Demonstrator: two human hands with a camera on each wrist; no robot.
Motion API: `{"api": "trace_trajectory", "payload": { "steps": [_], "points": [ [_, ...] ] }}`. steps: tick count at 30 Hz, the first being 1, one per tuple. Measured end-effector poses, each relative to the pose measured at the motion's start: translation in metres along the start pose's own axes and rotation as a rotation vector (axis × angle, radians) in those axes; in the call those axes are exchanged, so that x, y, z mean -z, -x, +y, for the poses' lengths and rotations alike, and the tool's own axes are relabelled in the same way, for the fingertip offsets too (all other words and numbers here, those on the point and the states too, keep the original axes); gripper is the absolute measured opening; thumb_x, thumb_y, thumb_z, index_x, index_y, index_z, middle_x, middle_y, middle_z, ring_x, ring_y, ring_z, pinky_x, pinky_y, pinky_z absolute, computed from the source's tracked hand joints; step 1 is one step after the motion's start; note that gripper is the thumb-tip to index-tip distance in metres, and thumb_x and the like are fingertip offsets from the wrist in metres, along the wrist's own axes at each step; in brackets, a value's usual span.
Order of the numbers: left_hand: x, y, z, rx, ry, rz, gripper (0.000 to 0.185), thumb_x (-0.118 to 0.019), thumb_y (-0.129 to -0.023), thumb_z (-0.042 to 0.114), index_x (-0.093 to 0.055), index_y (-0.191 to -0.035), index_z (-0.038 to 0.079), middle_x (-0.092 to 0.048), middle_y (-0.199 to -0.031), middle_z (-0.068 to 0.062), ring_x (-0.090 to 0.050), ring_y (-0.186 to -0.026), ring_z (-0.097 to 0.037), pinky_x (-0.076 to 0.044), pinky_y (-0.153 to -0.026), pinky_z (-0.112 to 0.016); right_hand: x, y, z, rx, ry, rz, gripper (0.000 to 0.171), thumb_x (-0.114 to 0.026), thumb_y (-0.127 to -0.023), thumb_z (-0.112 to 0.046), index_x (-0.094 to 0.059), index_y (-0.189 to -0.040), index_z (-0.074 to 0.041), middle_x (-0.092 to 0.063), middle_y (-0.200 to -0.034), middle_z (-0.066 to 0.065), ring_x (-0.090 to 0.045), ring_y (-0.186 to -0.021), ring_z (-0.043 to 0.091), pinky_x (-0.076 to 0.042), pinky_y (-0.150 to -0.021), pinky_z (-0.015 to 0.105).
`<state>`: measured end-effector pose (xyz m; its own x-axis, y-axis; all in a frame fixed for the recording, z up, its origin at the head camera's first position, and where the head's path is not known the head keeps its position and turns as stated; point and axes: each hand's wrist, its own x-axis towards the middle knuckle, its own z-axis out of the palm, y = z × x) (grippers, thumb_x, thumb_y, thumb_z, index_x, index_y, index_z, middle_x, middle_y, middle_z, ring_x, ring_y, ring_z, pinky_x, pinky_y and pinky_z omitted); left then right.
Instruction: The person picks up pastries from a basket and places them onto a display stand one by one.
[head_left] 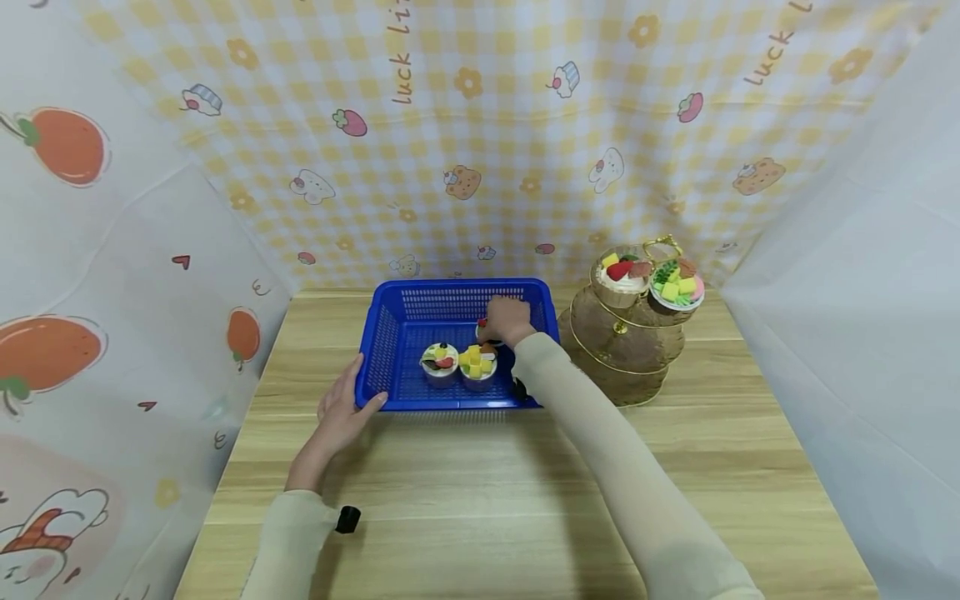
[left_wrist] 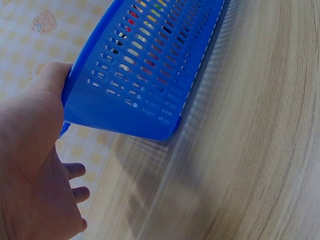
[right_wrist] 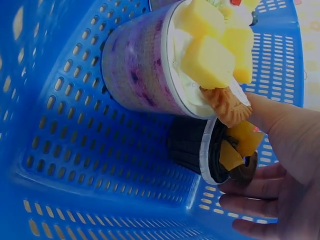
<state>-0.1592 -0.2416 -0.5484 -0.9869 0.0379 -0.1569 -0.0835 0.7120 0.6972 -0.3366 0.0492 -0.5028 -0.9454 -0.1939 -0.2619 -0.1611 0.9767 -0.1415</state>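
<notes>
A blue perforated basket stands on the wooden table. My left hand braces its front-left corner, thumb along the front wall, fingers relaxed along the side. In the left wrist view that hand presses its thumb on the basket. My right hand reaches into the back right of the basket. In the right wrist view it holds a dark dessert cup between thumb and fingers. A purple cup with yellow cubes lies against the dark one; it also shows in the head view.
Another dessert cup sits in the basket left of the yellow-topped one. A gold tiered stand is right of the basket, with two dessert cups on top. Patterned cloth walls close in the table on three sides.
</notes>
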Motion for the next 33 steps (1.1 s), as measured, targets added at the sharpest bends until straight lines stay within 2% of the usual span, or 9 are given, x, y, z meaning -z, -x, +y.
{"api": "trace_trajectory", "payload": {
  "steps": [5,8,14,17,21,25,29,33],
  "points": [
    [-0.0008,-0.0003,-0.0009,0.007,0.000,-0.001,0.084,-0.049,-0.100,0.052,0.004,-0.160,0.028,-0.004,-0.167,-0.021,-0.004,-0.150,-0.050,0.003,-0.115,-0.068,-0.0013,-0.0014,-0.0014,0.007,0.039,0.007,0.047,-0.078,-0.078,-0.048,-0.067,-0.106,-0.011,-0.072,-0.109,0.006,-0.067,-0.101,0.025,-0.048,-0.101,0.053],
    [-0.0008,0.0000,-0.0002,0.009,0.002,-0.002,0.084,-0.050,-0.099,0.052,0.004,-0.160,0.028,-0.005,-0.166,-0.021,-0.004,-0.150,-0.050,0.003,-0.115,-0.069,-0.0014,-0.0014,-0.0022,0.010,0.066,-0.001,0.049,-0.078,-0.078,-0.049,-0.065,-0.106,-0.011,-0.072,-0.109,0.006,-0.067,-0.101,0.025,-0.049,-0.101,0.052],
    [-0.0007,0.0006,0.0011,0.012,-0.002,-0.001,0.084,-0.049,-0.100,0.052,0.004,-0.160,0.027,-0.005,-0.166,-0.021,-0.004,-0.150,-0.049,0.003,-0.115,-0.069,0.0002,0.0007,-0.0037,0.031,0.088,-0.016,0.038,-0.078,-0.079,-0.047,-0.067,-0.092,-0.013,-0.073,-0.097,0.004,-0.069,-0.088,0.019,-0.058,-0.085,0.041],
    [-0.0006,0.0007,0.0012,0.013,0.000,-0.001,0.084,-0.049,-0.100,0.051,0.004,-0.160,0.027,-0.005,-0.166,-0.021,-0.004,-0.150,-0.049,0.004,-0.115,-0.069,0.0002,0.0008,-0.0037,0.032,0.070,-0.022,0.036,-0.078,-0.080,-0.045,-0.067,-0.091,-0.012,-0.072,-0.095,0.004,-0.068,-0.083,0.018,-0.059,-0.078,0.039],
    [-0.0007,0.0009,0.0014,0.017,-0.004,-0.002,0.084,-0.049,-0.100,0.052,0.004,-0.160,0.027,-0.004,-0.166,-0.021,-0.004,-0.150,-0.049,0.003,-0.115,-0.069,-0.0012,-0.0003,-0.0026,0.024,0.025,-0.037,0.034,-0.078,-0.081,-0.040,-0.066,-0.093,-0.012,-0.071,-0.095,0.005,-0.067,-0.082,0.018,-0.059,-0.075,0.038],
    [-0.0004,0.0011,0.0019,0.021,-0.006,-0.006,0.084,-0.048,-0.100,0.053,0.005,-0.160,0.028,-0.004,-0.167,-0.021,-0.003,-0.151,-0.049,0.003,-0.116,-0.069,-0.0018,-0.0022,-0.0014,0.020,-0.034,-0.034,0.040,-0.078,-0.081,-0.037,-0.064,-0.107,-0.009,-0.069,-0.105,0.008,-0.066,-0.091,0.022,-0.059,-0.081,0.040],
    [0.0000,0.0013,0.0023,0.022,-0.004,-0.008,0.084,-0.048,-0.099,0.054,0.006,-0.159,0.029,-0.005,-0.166,-0.022,-0.003,-0.150,-0.049,0.003,-0.115,-0.069,0.0009,-0.0011,-0.0004,0.039,-0.116,0.010,0.060,-0.080,-0.081,-0.033,-0.055,-0.127,-0.004,-0.063,-0.123,0.013,-0.061,-0.111,0.029,-0.054,-0.096,0.045],
    [0.0002,0.0014,0.0017,0.021,-0.007,-0.005,0.085,-0.048,-0.099,0.053,0.006,-0.160,0.029,-0.005,-0.166,-0.023,-0.003,-0.150,-0.050,0.002,-0.115,-0.070,0.0061,0.0026,0.0008,0.060,-0.193,0.039,0.069,-0.082,-0.080,-0.031,-0.050,-0.133,-0.001,-0.055,-0.132,0.018,-0.053,-0.122,0.033,-0.049,-0.103,0.046]
  ]
}}
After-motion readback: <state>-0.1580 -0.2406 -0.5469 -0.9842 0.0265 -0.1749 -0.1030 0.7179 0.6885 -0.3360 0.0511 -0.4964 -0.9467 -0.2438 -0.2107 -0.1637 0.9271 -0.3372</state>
